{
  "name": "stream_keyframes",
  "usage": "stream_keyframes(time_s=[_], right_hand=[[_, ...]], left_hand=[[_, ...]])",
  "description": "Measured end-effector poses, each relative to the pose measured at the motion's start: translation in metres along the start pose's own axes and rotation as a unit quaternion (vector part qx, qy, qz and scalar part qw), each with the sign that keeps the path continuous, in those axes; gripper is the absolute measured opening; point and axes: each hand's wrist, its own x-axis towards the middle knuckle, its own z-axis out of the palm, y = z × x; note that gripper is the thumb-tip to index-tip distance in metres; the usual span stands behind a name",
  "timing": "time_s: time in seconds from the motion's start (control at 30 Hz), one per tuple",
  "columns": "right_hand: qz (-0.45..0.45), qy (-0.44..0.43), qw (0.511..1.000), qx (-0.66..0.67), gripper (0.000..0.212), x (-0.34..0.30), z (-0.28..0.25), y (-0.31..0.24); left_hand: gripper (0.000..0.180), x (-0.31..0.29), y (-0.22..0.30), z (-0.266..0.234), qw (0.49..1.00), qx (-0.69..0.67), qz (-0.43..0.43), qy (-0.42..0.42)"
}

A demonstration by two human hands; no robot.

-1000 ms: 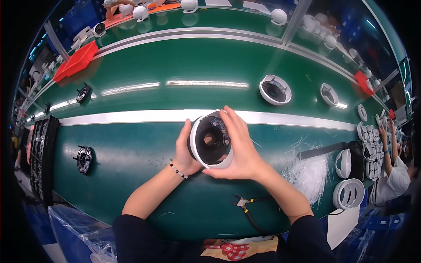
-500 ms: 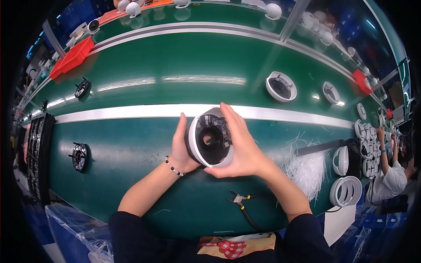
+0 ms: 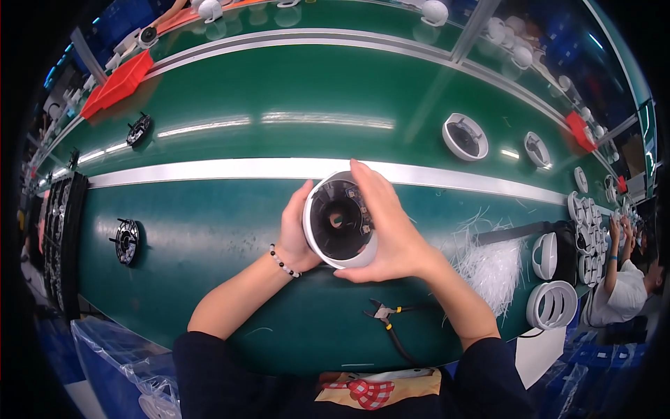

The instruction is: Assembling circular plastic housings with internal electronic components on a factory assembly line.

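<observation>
Between my hands, above the green bench, is a round white camera housing (image 3: 322, 255) with a glossy black inside and a round hole at its centre. A small circuit board (image 3: 356, 201) shows along its right inner side. My left hand (image 3: 297, 234) wraps the left side of the housing, thumb up along the rim. My right hand (image 3: 392, 234) grips the right side, fingers over the upper edge and thumb at the lower rim. Diagonal cutters (image 3: 383, 314) lie below my right forearm. Nearby on the right is a heap of thin white plastic strips (image 3: 493, 279).
A black ring-shaped part (image 3: 127, 242) lies at left beside a black rack (image 3: 65, 244). Past a pale rail, a green belt (image 3: 293, 84) carries a white housing (image 3: 465, 137) and another black part (image 3: 138, 130). White rings (image 3: 551, 305) stand at right, near another person (image 3: 621, 293).
The housing has turned in my hands, so its black inside faces up more. My left hand has shifted slightly right. On the belt, the white housings and black part have moved right.
</observation>
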Motion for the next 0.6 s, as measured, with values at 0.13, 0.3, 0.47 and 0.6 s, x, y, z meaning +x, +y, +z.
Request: stream_keyframes(time_s=[0.13, 0.3, 0.47, 0.6], right_hand=[[0.063, 0.034, 0.997, -0.009, 0.111, -0.005, 0.008, 0.0], [0.123, 0.038, 0.99, -0.051, 0.112, -0.002, 0.018, -0.001], [0.135, 0.034, 0.989, -0.04, 0.112, 0.002, 0.015, -0.007], [0.082, -0.006, 0.995, -0.048, 0.113, 0.005, 0.015, 0.001]], left_hand=[[0.059, 0.0, -0.005, 0.006, 1.0, 0.016, 0.018, 0.01], [0.067, -0.001, -0.008, 0.012, 0.995, 0.067, 0.063, 0.026], [0.068, -0.001, -0.002, 0.007, 0.996, 0.082, 0.035, 0.011], [0.067, -0.004, 0.005, 0.002, 0.998, 0.063, 0.01, 0.006]])
